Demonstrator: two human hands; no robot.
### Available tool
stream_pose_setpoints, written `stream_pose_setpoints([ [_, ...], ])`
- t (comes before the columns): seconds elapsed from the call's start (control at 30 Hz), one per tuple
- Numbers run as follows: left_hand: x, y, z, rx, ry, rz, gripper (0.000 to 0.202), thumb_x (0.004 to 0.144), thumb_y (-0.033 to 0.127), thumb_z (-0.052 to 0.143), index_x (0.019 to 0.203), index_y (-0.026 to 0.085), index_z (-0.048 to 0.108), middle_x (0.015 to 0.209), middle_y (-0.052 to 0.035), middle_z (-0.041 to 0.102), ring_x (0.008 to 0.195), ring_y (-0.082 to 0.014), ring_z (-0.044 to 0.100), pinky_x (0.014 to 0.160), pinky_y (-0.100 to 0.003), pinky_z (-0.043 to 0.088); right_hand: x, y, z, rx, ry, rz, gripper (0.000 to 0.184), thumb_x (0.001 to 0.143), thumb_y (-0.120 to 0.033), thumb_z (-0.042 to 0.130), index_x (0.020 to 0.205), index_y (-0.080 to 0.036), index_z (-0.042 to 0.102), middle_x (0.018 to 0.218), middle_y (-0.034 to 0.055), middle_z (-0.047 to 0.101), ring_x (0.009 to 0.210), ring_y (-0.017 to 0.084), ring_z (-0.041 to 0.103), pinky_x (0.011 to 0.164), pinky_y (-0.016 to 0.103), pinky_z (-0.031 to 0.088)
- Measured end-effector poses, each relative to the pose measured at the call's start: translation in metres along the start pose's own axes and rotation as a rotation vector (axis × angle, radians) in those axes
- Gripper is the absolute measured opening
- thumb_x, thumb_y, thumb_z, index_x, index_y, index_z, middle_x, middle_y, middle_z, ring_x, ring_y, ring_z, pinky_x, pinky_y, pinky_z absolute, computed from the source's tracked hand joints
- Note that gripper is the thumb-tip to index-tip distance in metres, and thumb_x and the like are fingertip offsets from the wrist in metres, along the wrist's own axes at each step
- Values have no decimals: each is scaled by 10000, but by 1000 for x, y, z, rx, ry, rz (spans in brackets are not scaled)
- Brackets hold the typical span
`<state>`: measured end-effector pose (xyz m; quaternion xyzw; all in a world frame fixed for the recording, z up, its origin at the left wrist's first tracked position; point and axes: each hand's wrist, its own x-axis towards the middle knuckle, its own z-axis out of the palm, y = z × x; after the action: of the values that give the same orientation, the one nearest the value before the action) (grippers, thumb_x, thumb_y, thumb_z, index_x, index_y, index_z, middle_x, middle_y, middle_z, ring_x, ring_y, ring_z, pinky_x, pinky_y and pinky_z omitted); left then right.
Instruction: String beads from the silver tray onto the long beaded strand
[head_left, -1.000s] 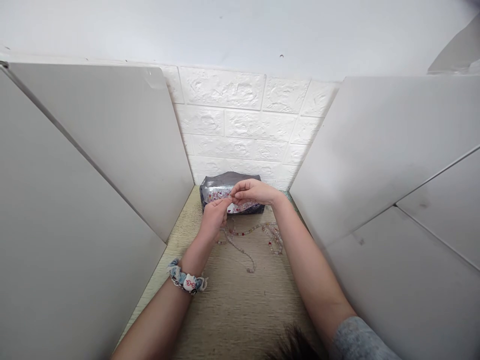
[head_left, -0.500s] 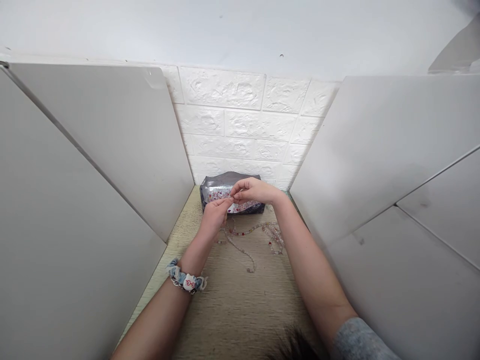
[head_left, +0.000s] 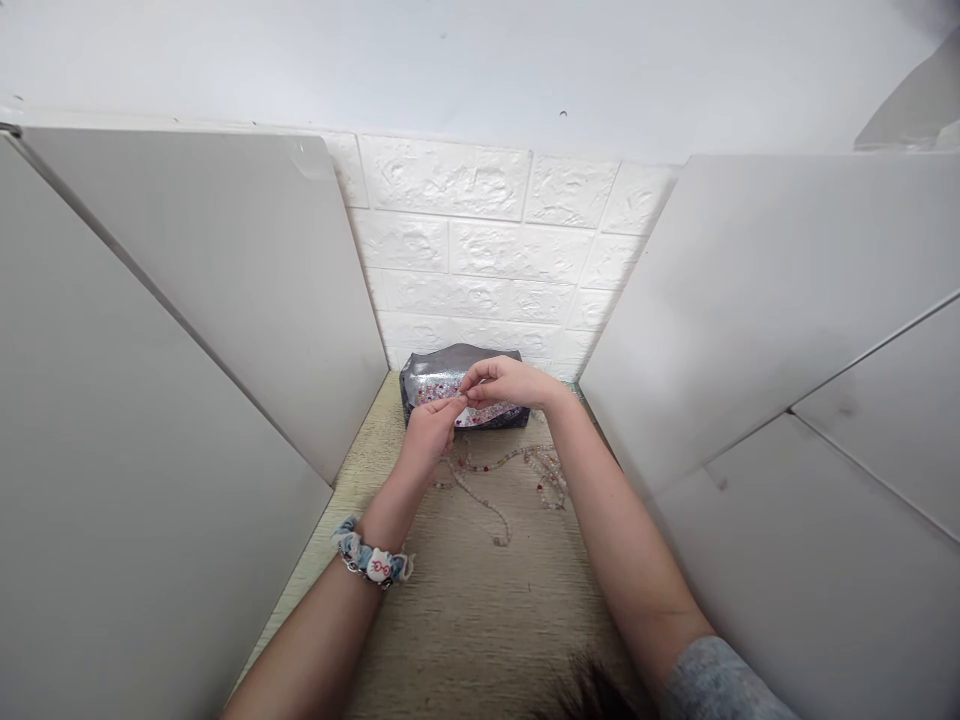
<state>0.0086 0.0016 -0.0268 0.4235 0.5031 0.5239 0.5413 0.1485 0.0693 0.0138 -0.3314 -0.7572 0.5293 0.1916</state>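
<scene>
My left hand (head_left: 433, 430) and my right hand (head_left: 506, 383) meet fingertip to fingertip over the front of a dark pouch (head_left: 461, 356). Both are closed in a pinch, and what lies between the fingertips is too small to make out. Loose pink, red and clear beads (head_left: 431, 393) lie on the pouch's silvery inside, partly covered by my fingers. Below my left hand, a strand of pale beads (head_left: 484, 500) trails over the table; its upper end is hidden near that hand. More bead strands (head_left: 551, 478) are bunched beside my right forearm.
The wood-grain table (head_left: 480, 620) is narrow, walled by a grey-white panel (head_left: 225, 250) on the left and another panel (head_left: 720, 330) on the right. A white brick-patterned wall (head_left: 487, 250) closes the back, right behind the pouch.
Almost nothing differs. The fingertips shift very slightly against each other, while the pouch and bead strands stay where they were.
</scene>
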Motion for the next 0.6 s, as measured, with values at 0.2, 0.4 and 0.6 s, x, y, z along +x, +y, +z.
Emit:
stream_pose_setpoints([
  [0.2, 0, 0, 0, -14, 0, -16, 256, 654, 351, 573, 521, 164, 459, 348, 90, 214, 308, -33, 163, 320, -183, 111, -2, -3, 1, -49, 1, 9, 137, 705, -188, 544, 826, -130, 567, 768, 20, 590, 650, 68, 542, 625, 202, 455],
  [0.4, 1, -2, 0, -16, -13, -10, 256, 665, 346, 564, 527, 163, 449, 354, 89, 217, 311, -33, 168, 320, -182, 120, -2, -6, 2, -99, 8, 10, 150, 695, -204, 544, 821, -126, 570, 761, 21, 586, 664, 76, 540, 624, 202, 447],
  [0.6, -1, -1, 0, -27, -7, -22, 272, 691, 360, 551, 551, 160, 430, 365, 95, 216, 316, -27, 155, 327, -178, 105, -1, -9, 5, -233, 8, 4, 149, 691, -176, 501, 807, -131, 581, 726, 20, 581, 659, 84, 525, 610, 204, 430],
])
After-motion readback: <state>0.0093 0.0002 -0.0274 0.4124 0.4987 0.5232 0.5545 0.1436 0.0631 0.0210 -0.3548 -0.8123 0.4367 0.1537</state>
